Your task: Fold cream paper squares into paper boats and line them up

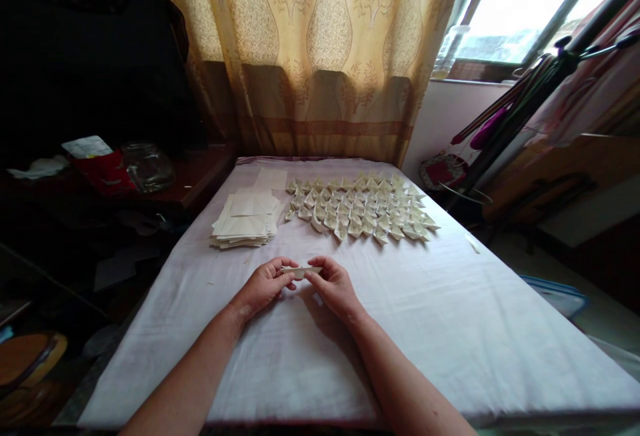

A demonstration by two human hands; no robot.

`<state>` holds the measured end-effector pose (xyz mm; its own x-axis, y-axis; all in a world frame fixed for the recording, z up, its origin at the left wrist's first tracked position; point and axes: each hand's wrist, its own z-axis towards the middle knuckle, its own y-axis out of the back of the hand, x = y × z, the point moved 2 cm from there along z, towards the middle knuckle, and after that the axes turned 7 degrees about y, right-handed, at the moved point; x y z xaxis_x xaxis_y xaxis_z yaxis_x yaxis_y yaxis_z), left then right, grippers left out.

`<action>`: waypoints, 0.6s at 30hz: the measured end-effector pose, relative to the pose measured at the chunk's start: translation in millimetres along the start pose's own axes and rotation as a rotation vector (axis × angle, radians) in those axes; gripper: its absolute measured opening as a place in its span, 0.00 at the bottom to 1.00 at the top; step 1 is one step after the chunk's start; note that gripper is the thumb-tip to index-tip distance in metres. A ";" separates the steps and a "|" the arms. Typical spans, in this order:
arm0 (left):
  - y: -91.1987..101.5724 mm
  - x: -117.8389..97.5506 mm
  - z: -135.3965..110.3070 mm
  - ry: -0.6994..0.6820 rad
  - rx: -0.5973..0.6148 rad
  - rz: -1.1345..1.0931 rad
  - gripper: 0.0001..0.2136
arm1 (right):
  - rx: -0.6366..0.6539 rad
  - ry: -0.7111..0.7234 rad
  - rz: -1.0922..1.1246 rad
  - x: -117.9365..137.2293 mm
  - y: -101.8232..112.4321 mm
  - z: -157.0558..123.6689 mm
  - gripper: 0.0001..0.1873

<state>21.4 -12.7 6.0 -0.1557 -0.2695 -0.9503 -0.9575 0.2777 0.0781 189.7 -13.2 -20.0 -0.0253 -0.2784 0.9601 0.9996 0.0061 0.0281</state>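
Between my two hands is a small folded piece of cream paper (301, 273), long and narrow with pointed ends. My left hand (267, 283) pinches its left end between thumb and fingers. On the other side my right hand (333, 286) grips the right end the same way. Both hands are held over the white cloth, near the middle of the table. Beyond the left hand lies a stack of cream paper sheets (245, 226). Rows of folded paper boats (357, 206) stand behind and to the right of the hands.
A white cloth covers the table (450, 343). On a dark side table at left are a glass jar (149, 168) and a red container (107, 173). A patterned curtain (310, 43) hangs behind. A dark stand (530, 103) leans at right, and a wooden stool (30, 356) is low left.
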 end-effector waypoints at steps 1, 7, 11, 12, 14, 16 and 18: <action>0.4 0.6 0.2 0.002 0.000 0.000 0.20 | 0.006 0.001 -0.015 0.8 0.1 -0.7 0.16; -1.3 -0.3 -2.4 -0.006 -0.009 0.011 0.17 | 0.051 0.020 -0.090 7.3 -0.5 -4.4 0.08; -2.8 -2.7 -4.2 -0.015 0.003 0.020 0.14 | 0.070 0.019 -0.078 6.6 -1.0 -3.9 0.11; -2.7 -2.8 -3.8 -0.018 0.003 0.020 0.14 | 0.074 0.017 -0.074 6.2 -1.2 -3.9 0.12; -2.3 -2.4 -2.3 -0.030 -0.005 0.016 0.13 | 0.082 0.013 -0.067 5.9 -1.8 -4.4 0.13; -2.1 -1.6 -0.4 -0.052 -0.019 0.004 0.13 | 0.092 0.006 -0.063 6.7 -2.8 -5.4 0.13; -2.2 -1.0 1.0 -0.075 -0.036 -0.012 0.13 | 0.104 -0.009 -0.058 8.1 -3.9 -6.3 0.14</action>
<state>23.8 -12.1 6.4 -0.1271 -0.2019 -0.9711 -0.9674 0.2416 0.0763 185.7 -21.5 -14.1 -0.0834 -0.2728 0.9585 0.9897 0.0900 0.1117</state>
